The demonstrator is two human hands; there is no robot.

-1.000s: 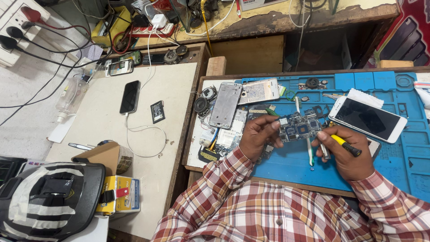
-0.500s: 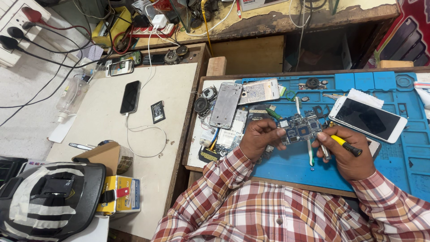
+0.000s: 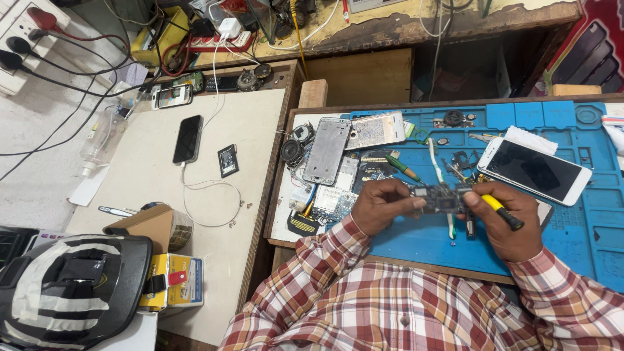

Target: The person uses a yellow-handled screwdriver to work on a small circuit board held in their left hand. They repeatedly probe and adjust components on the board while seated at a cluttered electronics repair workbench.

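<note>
My left hand [image 3: 383, 207] pinches one end of a small dark phone circuit board [image 3: 441, 199] above the blue work mat [image 3: 572, 234]. My right hand [image 3: 510, 221] holds the board's other end and grips a yellow-and-black handled tool [image 3: 502, 211], which lies across my fingers. Both forearms wear a red and white checked shirt. Just beyond my hands lie a white spudger [image 3: 434, 159], a green-tipped screwdriver [image 3: 403, 168] and small loose parts.
A white phone with a dark screen [image 3: 534, 170] lies at the right on the mat. A bare phone frame [image 3: 326, 151] and back cover [image 3: 378, 130] sit at its left. A black phone on a cable [image 3: 188, 138], a battery [image 3: 228, 160] and a black helmet [image 3: 68, 289] occupy the left table.
Both hands have lifted the circuit board slightly and drawn it closer together; little else has moved.
</note>
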